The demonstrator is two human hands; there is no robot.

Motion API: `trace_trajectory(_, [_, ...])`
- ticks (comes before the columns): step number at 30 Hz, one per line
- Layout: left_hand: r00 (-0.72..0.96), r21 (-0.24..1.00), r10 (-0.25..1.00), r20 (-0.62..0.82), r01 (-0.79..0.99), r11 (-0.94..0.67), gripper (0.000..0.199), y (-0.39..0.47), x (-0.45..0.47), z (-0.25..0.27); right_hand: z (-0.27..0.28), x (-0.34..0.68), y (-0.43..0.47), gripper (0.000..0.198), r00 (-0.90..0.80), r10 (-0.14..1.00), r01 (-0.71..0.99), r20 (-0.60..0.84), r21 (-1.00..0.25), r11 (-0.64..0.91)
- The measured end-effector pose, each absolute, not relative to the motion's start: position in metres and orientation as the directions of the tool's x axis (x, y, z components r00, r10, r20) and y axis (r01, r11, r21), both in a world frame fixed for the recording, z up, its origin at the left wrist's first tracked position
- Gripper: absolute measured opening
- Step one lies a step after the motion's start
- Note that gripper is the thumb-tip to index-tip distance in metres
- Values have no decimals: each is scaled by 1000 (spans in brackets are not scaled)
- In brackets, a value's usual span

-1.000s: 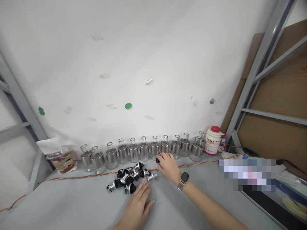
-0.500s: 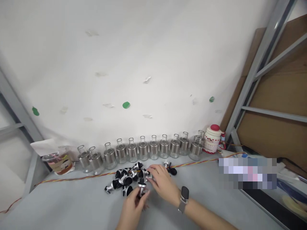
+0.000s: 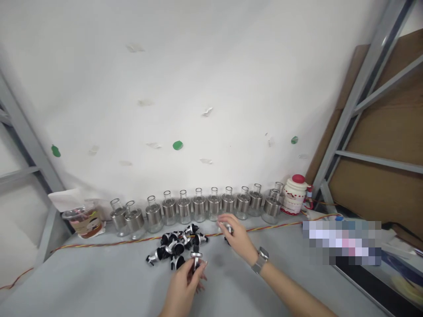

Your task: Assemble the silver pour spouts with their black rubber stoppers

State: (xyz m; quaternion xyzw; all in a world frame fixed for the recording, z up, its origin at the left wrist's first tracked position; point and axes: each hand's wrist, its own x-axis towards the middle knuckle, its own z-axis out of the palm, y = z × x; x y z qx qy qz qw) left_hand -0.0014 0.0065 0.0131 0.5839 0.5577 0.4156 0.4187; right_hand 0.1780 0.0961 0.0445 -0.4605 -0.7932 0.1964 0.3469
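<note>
My left hand (image 3: 185, 281) is closed around the lower end of a black and silver bottle pourer (image 3: 196, 254), its ribbed black stopper pointing up. To the right, my right hand (image 3: 239, 237) arches over another pourer (image 3: 228, 229) on the table, thumb and forefinger apart; part of that pourer is hidden behind the hand. A pile of similar pourers (image 3: 178, 248) lies just beyond and left of my left hand. Behind them stands a row of glass bottles with metal bands (image 3: 199, 204), their necks uncovered.
A twisted red and yellow wire (image 3: 132, 241) crosses the table between pile and bottles. At the left end stands a clear tub (image 3: 84, 224), at the right a white jar with a red lid (image 3: 294, 196). A white wall rises behind; metal frames (image 3: 346, 110) flank the table.
My right hand has moved from the edge of the pile to the right, over the separate pourer. My left hand still holds its pourer upright in about the same place. The view has shifted slightly.
</note>
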Motion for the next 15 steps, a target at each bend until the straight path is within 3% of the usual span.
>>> trace_trajectory(3, [46, 950, 999, 6, 313, -20, 36, 6, -2, 12, 43, 185, 80, 63, -495, 852, 521, 169, -727, 447])
trace_trajectory(5, [53, 943, 998, 15, 332, -32, 36, 6, -3, 12, 43, 192, 66, 62, -633, 774, 487, 21, -767, 419])
trace_trajectory(8, [51, 934, 998, 28, 353, -44, 38, 5, -2, 13, 46, 198, 50, 48, -832, 497, 442, -247, -835, 326])
trace_trajectory(10, [36, 933, 999, 41, 357, -51, 40, 5, -1, 13, 48, 195, 46, 47, -854, 318, 447, -412, -893, 45])
trace_trajectory(11, [27, 933, 999, 45, 357, -52, 41, 5, -1, 12, 47, 191, 45, 46, -848, 339, 406, -408, -910, -82])
trace_trajectory(12, [23, 933, 999, 45, 355, -51, 41, 5, 0, 12, 45, 187, 46, 45, -825, 434, 321, -363, -932, -170])
trace_trajectory(13, [27, 933, 999, 42, 357, -49, 41, 5, 0, 11, 43, 182, 46, 42, -763, 576, 221, -293, -956, -193])
trace_trajectory(15, [51, 923, 998, 29, 382, -47, 42, 3, 0, 9, 38, 173, 46, 37, -574, 810, 72, -120, -993, -96])
